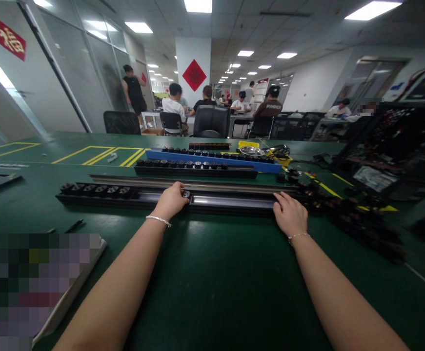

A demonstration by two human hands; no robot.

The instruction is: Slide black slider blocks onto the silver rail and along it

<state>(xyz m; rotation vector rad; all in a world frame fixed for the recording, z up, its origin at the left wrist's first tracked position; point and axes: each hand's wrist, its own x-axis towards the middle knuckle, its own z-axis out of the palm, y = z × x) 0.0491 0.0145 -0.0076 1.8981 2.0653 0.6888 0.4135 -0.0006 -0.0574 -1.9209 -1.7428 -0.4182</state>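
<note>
A long black track rail (230, 201) lies across the green table in front of me. My left hand (172, 199) is closed round a small black socket-like module (186, 194) set in the rail near its middle. Toward the right end of the rail, my right hand (291, 209) grips it with bent fingers over the top and the thumb at the front side. Several black modules (100, 190) sit in a row in the rail's left part. Between my hands the rail's channel shows a shiny strip and no module.
Behind lie a thin metal strip (131, 179), another black rail with modules (193, 168) and a blue rail (271, 167). Loose black modules (358, 219) heap at right beside a dark rack (391, 146). A metal dish (252, 151) stands behind; a blurred-out flat object (100, 246) lies front left.
</note>
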